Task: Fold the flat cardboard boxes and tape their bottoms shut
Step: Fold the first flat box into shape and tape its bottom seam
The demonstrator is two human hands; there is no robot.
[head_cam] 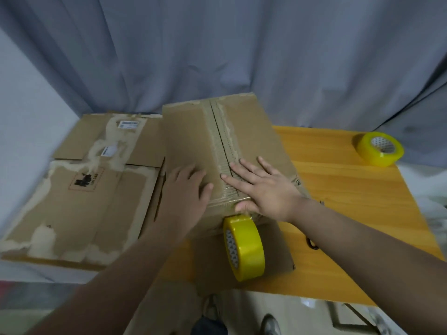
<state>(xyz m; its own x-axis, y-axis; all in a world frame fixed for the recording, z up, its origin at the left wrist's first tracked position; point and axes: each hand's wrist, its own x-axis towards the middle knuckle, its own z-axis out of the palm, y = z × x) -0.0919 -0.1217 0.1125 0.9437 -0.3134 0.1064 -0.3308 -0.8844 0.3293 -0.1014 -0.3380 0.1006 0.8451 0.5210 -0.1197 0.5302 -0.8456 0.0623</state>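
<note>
A folded cardboard box (251,131) stands upturned on the wooden table (343,189), its bottom flaps meeting along a centre seam with old tape marks. My left hand (186,187) rests flat on the left flap. My right hand (261,187) presses flat with spread fingers across the near end of the seam, its thumb over the box's front edge. A yellow tape roll (244,247) hangs at that edge just below my right thumb, its tape stuck to the box. Flat cardboard boxes (82,189) lie stacked to the left.
A second yellow tape roll (379,148) lies at the table's far right corner. A grey curtain (217,49) hangs right behind the table. A small dark item (312,244) lies on the table near my right forearm. Floor and feet show below the near edge.
</note>
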